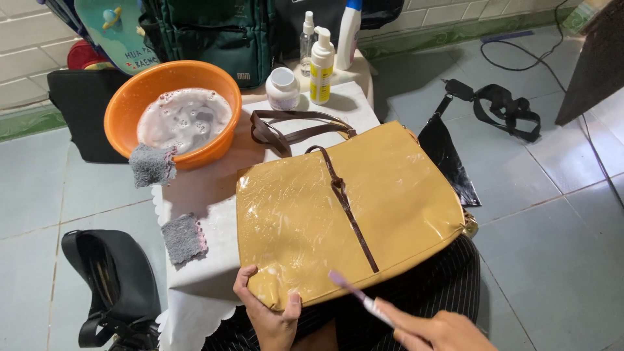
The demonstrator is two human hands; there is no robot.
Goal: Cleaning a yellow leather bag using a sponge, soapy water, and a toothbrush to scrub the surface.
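Centrally, yellow-labelled white bottle (321, 66) behind tan handbag (351, 211).

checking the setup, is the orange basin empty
No, the orange basin holds pale, foamy water, and a grey cloth hangs over its near rim.

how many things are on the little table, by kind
yellow handbag: 1
orange basin of suds: 1
grey cloths: 2
bottles: 3
white jar: 1
Total: 8
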